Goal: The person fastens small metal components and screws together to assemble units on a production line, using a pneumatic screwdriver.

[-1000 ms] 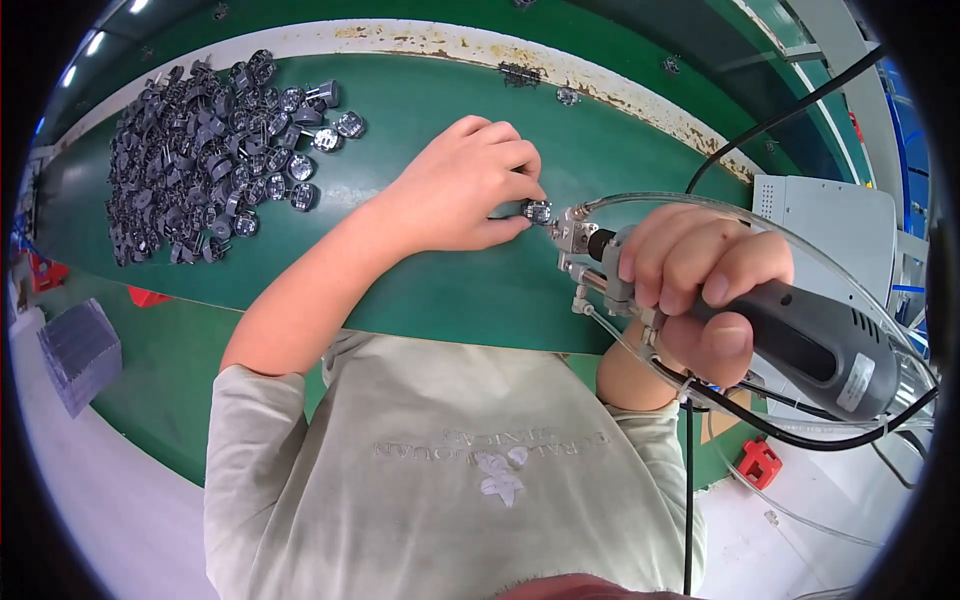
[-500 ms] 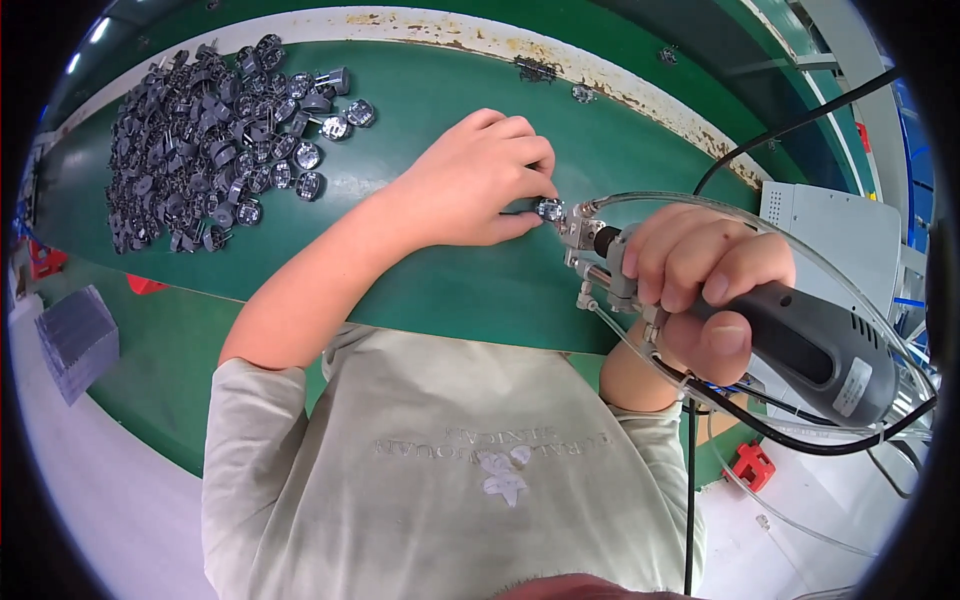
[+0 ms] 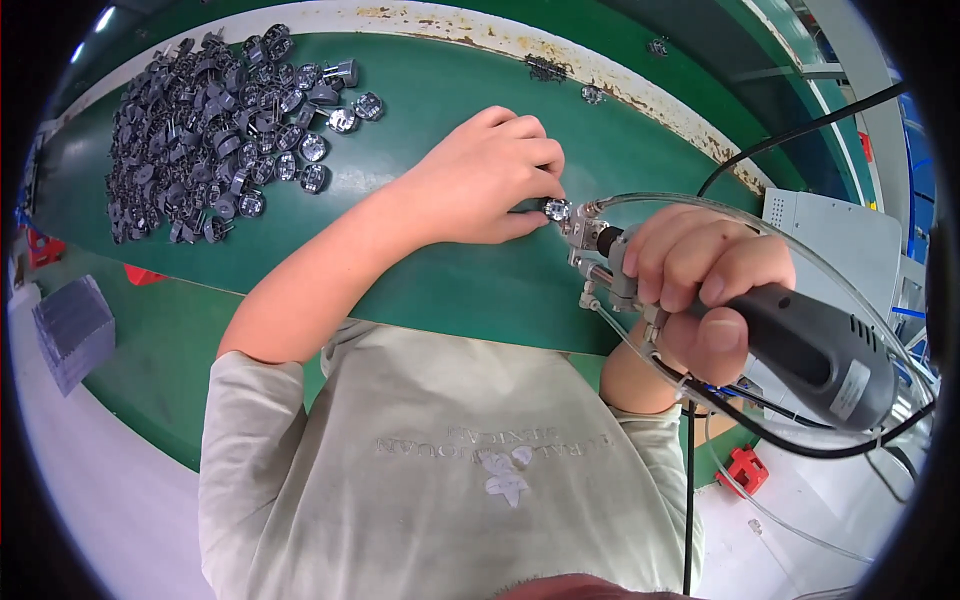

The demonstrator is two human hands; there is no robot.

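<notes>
Between its thumb and fingertips my left hand (image 3: 492,180) pinches a small round dark part (image 3: 557,210) with a shiny face, just above the green tabletop. My right hand (image 3: 712,262) is wrapped around a dark grey electric screwdriver (image 3: 808,350), which lies tilted with its metal nose (image 3: 582,232) pointing left. That nose meets the edge of the round part, or stops very close to it; I cannot tell which. Clear hoses (image 3: 690,200) and a black cable run from the tool to the right. My left fingers hide much of the part.
A large pile of similar round dark parts with pins (image 3: 200,140) covers the left of the green table (image 3: 440,290). A worn white ledge (image 3: 460,25) borders its far side. At the right stands a light grey box (image 3: 835,240); a red piece (image 3: 742,472) lies below.
The whole view has shifted slightly. Both hands keep their grips, and the round part stays at the screwdriver's nose.
</notes>
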